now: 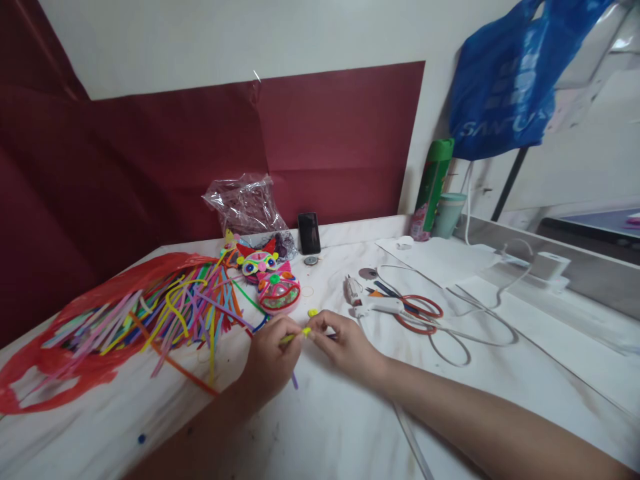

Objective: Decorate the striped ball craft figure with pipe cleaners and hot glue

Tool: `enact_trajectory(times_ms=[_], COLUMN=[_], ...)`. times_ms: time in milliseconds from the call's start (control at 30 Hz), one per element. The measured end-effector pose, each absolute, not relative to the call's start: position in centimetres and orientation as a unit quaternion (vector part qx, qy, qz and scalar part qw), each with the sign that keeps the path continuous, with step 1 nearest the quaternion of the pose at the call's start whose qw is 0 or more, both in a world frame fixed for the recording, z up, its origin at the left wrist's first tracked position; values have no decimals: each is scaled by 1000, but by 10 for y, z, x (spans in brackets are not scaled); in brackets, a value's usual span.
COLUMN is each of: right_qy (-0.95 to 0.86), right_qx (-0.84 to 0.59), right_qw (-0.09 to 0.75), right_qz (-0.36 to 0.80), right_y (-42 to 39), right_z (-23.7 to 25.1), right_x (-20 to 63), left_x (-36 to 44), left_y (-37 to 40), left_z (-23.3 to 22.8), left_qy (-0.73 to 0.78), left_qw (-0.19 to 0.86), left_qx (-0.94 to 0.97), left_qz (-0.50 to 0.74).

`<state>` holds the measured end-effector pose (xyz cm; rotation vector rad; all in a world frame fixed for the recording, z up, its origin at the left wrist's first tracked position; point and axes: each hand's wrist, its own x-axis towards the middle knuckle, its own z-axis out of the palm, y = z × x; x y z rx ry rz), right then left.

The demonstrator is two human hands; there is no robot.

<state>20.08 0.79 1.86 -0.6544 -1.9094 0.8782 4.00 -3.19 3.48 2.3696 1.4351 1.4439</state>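
Note:
My left hand [273, 355] is closed, its thumb and finger pinching a short yellow pipe cleaner [306, 331]. From the other side my right hand [346, 345] pinches the same small piece, with the fingertips of both hands nearly meeting. A second yellow curl [313, 313] lies just beyond the right fingers. Below my left hand a purple pipe cleaner end [295, 381] sticks out. Behind the hands sit a pink piece with a red-rimmed mouth [279, 293] and a decorated face with blue eyes and red horns [257, 260].
Many coloured pipe cleaners [175, 307] lie on a red plastic bag [30, 387] at left. To the right are a white glue gun [380, 305], orange-handled scissors [423, 307] and loose cables. A phone [309, 233], clear bag [245, 203], green spray can [434, 187] and cup [449, 215] stand behind.

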Motion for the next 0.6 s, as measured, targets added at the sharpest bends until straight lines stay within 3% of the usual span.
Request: enact_trajectory(times_ms=[133,300,400,600], right_qy=[-851,-888,-886,-802], right_qx=[-213,-185,-181,-256], right_qw=[452,416,421,476], right_qz=[164,61,75,255], right_y=[12,13,11,4], right_z=[20,21,24,29], right_x=[206,209,210,208], left_x=[33,31,34,40], left_y=[-29,-29,-31,-34], left_z=[34,31,33,41], left_qy=[397,391,399,447], left_qw=[-111,-108,-75,65], left_qx=[822,848,833,752], left_qz=[393,341,376,480])
